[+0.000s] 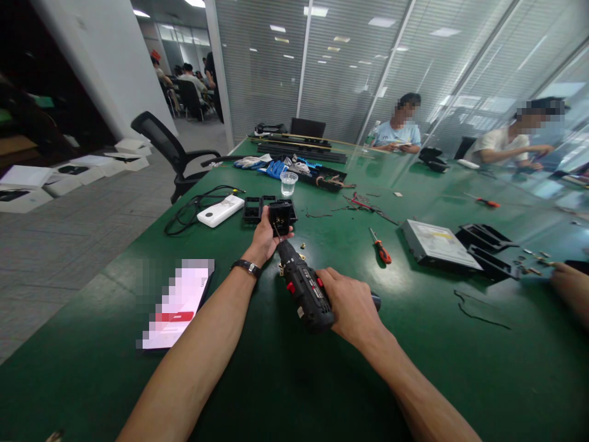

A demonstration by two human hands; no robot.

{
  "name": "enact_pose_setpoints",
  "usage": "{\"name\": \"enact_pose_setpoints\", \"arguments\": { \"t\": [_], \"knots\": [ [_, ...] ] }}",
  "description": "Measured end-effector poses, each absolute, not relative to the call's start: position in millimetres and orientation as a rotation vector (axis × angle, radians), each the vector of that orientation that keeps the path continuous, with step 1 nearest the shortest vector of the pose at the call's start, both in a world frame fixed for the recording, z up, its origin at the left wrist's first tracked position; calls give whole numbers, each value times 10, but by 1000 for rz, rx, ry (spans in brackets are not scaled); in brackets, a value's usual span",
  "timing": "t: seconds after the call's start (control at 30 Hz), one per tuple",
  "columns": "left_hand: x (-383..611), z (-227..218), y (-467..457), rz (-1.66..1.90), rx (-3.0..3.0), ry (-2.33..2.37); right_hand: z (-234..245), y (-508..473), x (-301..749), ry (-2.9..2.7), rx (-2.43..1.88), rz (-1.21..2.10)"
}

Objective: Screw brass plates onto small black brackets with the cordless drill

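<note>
My left hand (264, 239) is closed around a small black plastic box (280, 216), its open side facing me with brass-coloured bits inside. In my right hand (350, 298) is a black cordless drill (306, 288) with red buttons, gripped by its handle. The drill's bit points away from me and meets the box's lower part; whether it sits in a screw I cannot tell. Just behind the box lie more black plastic boxes (252, 210). Small brass pieces (302, 245) rest on the table beside the drill's chuck.
On the green table (221, 380) lie a phone (179, 304), a white power bank (221, 211) with cable, a clear cup (288, 183), an orange-handled screwdriver (381, 248) and a metal drive (439, 245). Another person's hand (570, 285) is at the right edge. Two people sit opposite.
</note>
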State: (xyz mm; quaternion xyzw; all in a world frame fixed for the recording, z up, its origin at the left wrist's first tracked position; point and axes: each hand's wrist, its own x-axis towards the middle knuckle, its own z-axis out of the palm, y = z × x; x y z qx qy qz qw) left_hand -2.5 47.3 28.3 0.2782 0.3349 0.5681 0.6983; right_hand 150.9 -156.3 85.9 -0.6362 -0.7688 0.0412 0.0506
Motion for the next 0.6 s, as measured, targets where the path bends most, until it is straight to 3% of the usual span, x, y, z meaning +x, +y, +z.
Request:
{"name": "enact_pose_setpoints", "arguments": {
  "t": [0.6],
  "knots": [
    [-33, 286, 472, 1272, 580, 764, 803, -1550, 1507, -2317, -1906, 125]
  ]
}}
